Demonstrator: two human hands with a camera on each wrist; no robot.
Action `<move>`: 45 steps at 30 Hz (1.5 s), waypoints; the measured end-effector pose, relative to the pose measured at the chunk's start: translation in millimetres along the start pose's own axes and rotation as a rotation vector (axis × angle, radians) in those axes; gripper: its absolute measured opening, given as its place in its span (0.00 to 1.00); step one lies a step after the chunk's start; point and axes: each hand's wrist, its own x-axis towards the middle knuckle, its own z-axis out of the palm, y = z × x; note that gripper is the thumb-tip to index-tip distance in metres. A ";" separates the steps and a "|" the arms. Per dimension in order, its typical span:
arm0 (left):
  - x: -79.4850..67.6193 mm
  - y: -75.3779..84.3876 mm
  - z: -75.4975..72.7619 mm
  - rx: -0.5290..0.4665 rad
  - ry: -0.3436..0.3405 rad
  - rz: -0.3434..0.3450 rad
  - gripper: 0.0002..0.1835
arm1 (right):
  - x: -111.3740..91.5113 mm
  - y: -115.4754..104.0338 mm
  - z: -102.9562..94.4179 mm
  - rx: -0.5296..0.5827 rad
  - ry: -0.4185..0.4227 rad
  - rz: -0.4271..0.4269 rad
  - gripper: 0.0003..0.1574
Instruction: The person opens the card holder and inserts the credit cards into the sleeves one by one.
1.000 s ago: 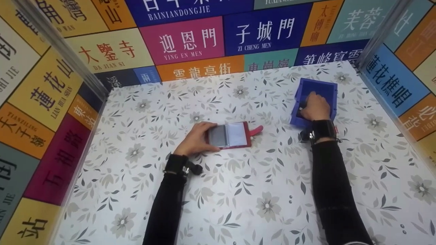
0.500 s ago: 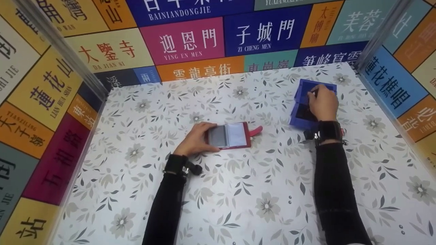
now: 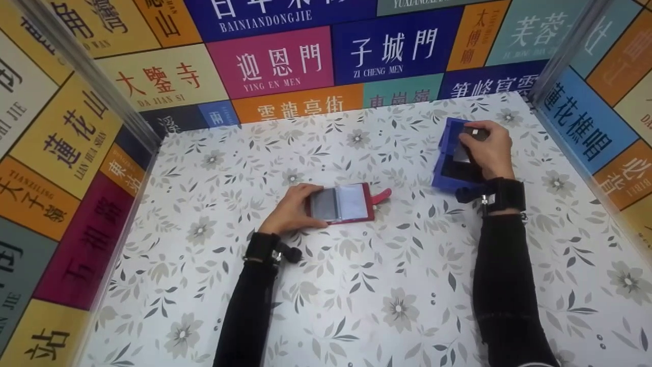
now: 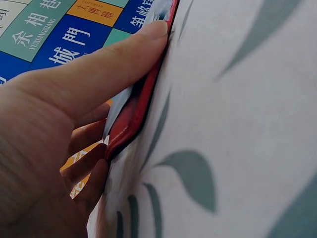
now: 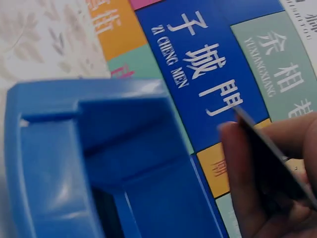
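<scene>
An open red card holder (image 3: 370, 201) with clear plastic sleeves lies on the table. My left hand (image 3: 293, 208) grips its left edge, thumb on the near side and fingers on the far side. In the left wrist view the thumb presses the red cover (image 4: 132, 116) near its edge. Over a blue plastic bin (image 3: 442, 179), my right hand (image 3: 491, 150) pinches a thin dark card (image 3: 462, 152) between thumb and fingers. The right wrist view shows that card (image 5: 270, 153) nearly edge-on, outside the bin's opening. Something dark lies inside the bin, partly covered by the hand.
A pink strap (image 3: 382, 195) sticks out from the holder's right side. The table (image 3: 326, 285) has a white cloth with grey leaves and flowers. Panels with large lettering (image 3: 280, 61) enclose the back and both sides.
My right hand has come up out of the blue bin and shifted slightly right, with the dark card now showing in its fingers. The left hand and card holder have stayed put.
</scene>
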 end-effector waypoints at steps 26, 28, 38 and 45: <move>-2.6 1.3 2.1 -0.046 0.005 -0.006 0.52 | -9.9 -13.0 -9.4 0.359 -0.239 0.026 0.09; -2.3 1.4 1.6 -0.043 0.003 -0.006 0.53 | -10.5 -14.2 -8.6 0.303 -0.213 0.019 0.04; -1.8 -0.8 0.2 -0.033 0.004 0.000 0.52 | -28.9 -30.3 53.9 0.377 -0.370 0.019 0.18; -1.4 0.6 1.3 -0.034 0.011 -0.004 0.52 | -78.3 -24.8 150.2 0.111 -0.525 -0.052 0.13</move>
